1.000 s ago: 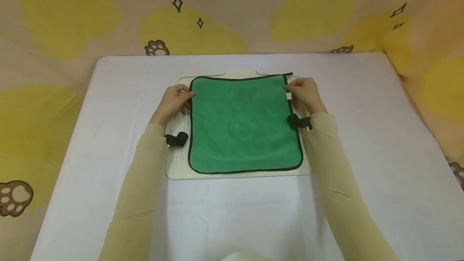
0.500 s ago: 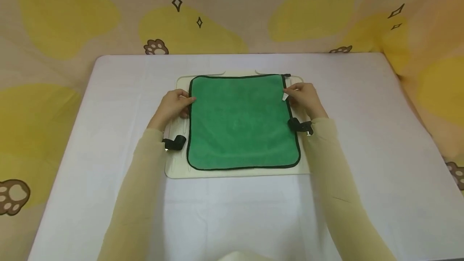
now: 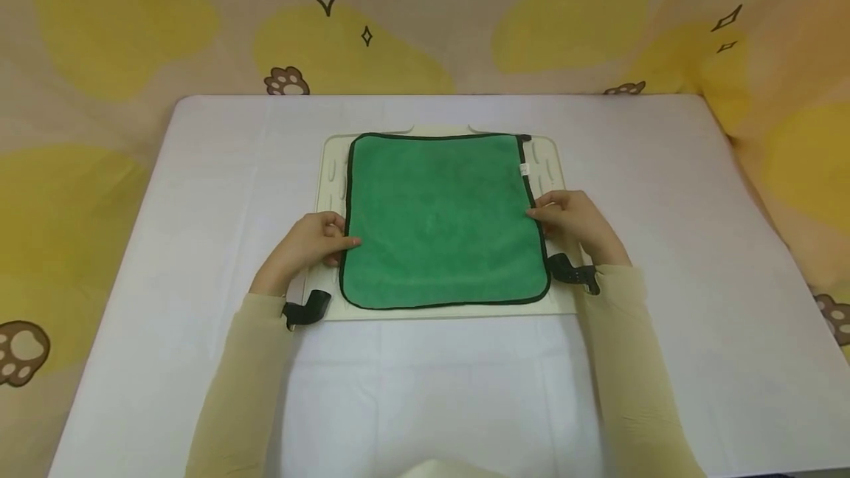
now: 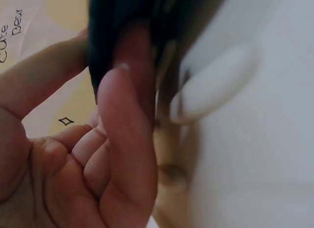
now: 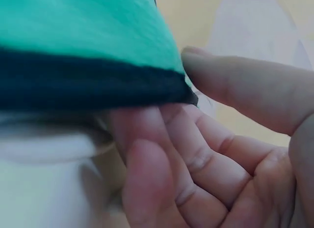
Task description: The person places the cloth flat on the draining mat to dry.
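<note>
A square green towel (image 3: 438, 220) with a dark border lies spread over a cream board (image 3: 332, 168). My left hand (image 3: 305, 246) is at the towel's left edge, its thumb on top and its fingers under the border. Opposite it, my right hand (image 3: 581, 223) pinches the right edge below a small white tag (image 3: 524, 169). The right wrist view has the dark border (image 5: 93, 83) between the thumb above and the fingers beneath. In the left wrist view the towel (image 4: 122, 21) appears dark and blurred among the fingers.
The board shows along all sides of the towel, with grooves at left and right and a notched far edge. It lies on a white-covered table (image 3: 677, 242). Behind hangs a yellow and beige patterned cloth backdrop (image 3: 465, 13). Each wrist carries a black camera (image 3: 308, 308).
Both hands have slid along the side edges toward the person, from near the far corners to lower down. The tag on the right edge is uncovered again. The towel has stayed nearly in place.
</note>
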Demonstrator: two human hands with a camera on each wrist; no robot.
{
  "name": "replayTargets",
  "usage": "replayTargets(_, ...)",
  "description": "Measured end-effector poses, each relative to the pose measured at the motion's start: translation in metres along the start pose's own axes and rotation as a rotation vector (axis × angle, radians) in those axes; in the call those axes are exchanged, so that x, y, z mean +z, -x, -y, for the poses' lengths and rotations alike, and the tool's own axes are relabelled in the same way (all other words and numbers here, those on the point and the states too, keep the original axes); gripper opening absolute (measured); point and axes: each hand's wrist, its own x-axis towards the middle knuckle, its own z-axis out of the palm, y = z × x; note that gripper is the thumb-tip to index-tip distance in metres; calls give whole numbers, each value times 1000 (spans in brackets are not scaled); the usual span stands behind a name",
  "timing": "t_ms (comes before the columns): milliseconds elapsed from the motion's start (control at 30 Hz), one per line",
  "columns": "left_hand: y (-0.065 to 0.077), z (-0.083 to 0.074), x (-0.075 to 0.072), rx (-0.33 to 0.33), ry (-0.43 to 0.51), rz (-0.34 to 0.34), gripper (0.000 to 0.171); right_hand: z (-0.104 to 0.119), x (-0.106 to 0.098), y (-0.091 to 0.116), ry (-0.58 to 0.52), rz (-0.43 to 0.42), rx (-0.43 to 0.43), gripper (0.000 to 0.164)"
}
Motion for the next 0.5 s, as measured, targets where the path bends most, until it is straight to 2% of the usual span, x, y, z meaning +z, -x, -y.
replayTargets(300, 23, 1, 16, 22, -57, 49, 40, -7, 11, 37, -42, 64, 43, 46)
replayTargets(400, 30, 3, 20, 39, -49, 65, 48, -10, 15, 47, -49, 86, 46, 45)
replayTargets(500, 34, 4, 24, 64, -6, 77, 63, -13, 19, 56, -43, 91, 48, 42)
